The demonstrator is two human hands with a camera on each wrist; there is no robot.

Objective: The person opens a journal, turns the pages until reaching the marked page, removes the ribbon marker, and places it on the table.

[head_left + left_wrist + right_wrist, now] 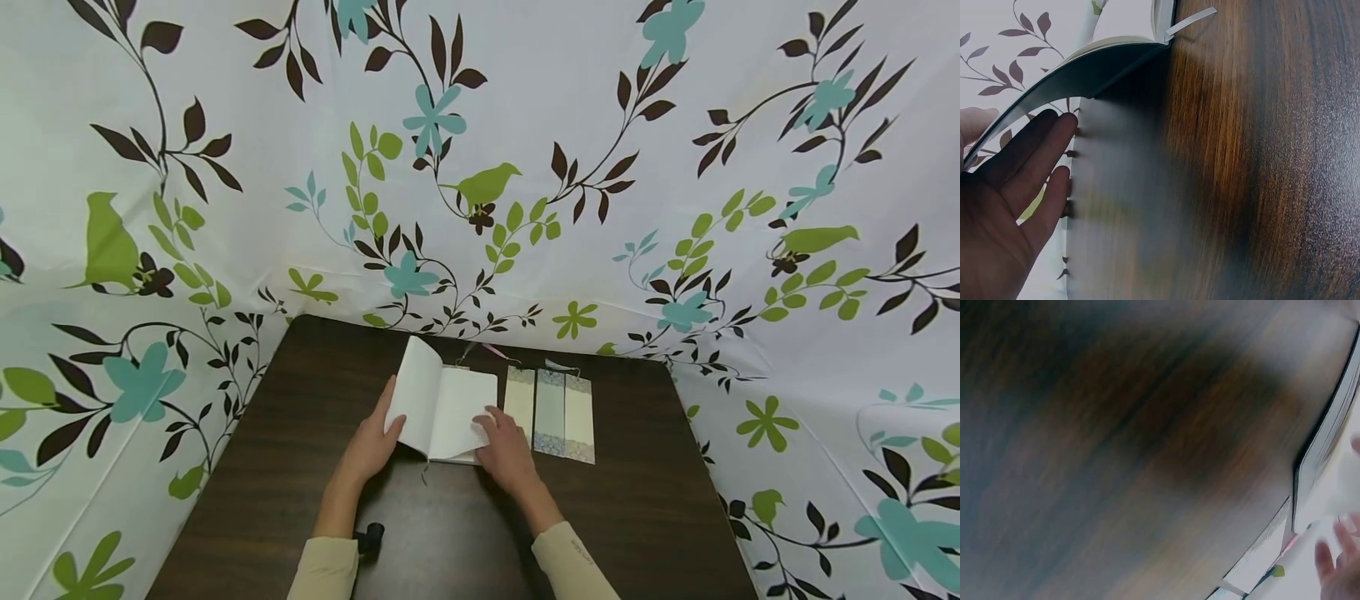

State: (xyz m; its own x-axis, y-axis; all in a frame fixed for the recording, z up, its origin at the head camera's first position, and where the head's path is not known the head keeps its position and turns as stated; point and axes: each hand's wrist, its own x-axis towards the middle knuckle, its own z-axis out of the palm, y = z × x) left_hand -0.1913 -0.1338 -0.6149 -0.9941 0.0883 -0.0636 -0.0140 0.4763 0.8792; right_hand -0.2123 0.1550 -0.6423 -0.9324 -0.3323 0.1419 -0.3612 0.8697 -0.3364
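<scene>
A notebook [465,400] with blank white pages lies open on the dark wooden table; its left side is raised. My left hand [372,437] holds that raised side, thumb over the page and fingers behind the dark cover [1107,69]. A thin ribbon [1191,22] sticks out at the spine. My right hand [506,446] is at the right edge of the other half, thumb over a page [461,404] whose lower corner is lifted. In the right wrist view, the fingers [1344,569] are blurred and partly out of frame.
Just right of the notebook lie three patterned bookmarks [551,412] side by side, with tassels at their far ends. The dark wooden table [630,508] meets a white cloth [525,83] printed with leaves, birds and flowers. A small black object [371,537] is by the left wrist.
</scene>
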